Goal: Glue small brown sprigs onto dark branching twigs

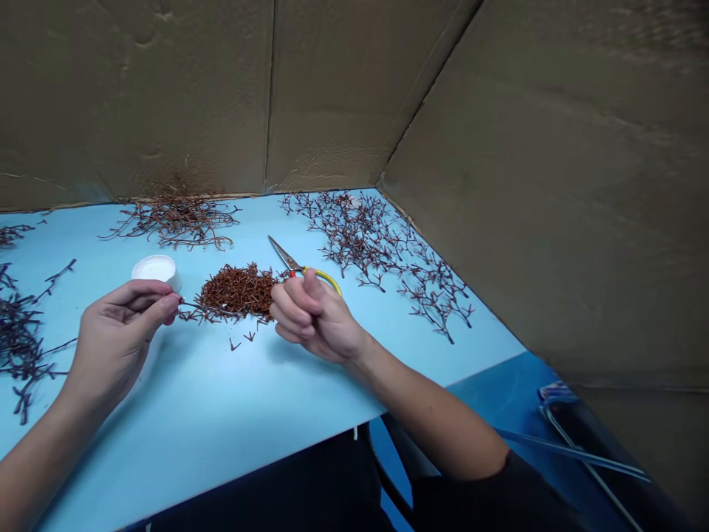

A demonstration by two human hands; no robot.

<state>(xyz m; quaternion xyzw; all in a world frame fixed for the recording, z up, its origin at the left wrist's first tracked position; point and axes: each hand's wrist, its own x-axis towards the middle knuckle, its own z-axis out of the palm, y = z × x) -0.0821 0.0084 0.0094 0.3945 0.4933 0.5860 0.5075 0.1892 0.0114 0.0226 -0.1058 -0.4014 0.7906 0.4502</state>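
The thin brown twig (191, 304) sat just left of the heap of cut twig pieces (238, 292), its end pinched firmly between the thumb and forefinger of the left hand (116, 340) I was working, with a white plastic cup (156, 270) just beyond that hand. On the heap's right side, I had the right hand (315, 318) with its fingers (291, 303) curled nearly shut around the yellow handle of the scissors (293, 262), whose blades pointed past the heap, while branching twigs (371, 236) lay farther off across the blue table (310, 384).
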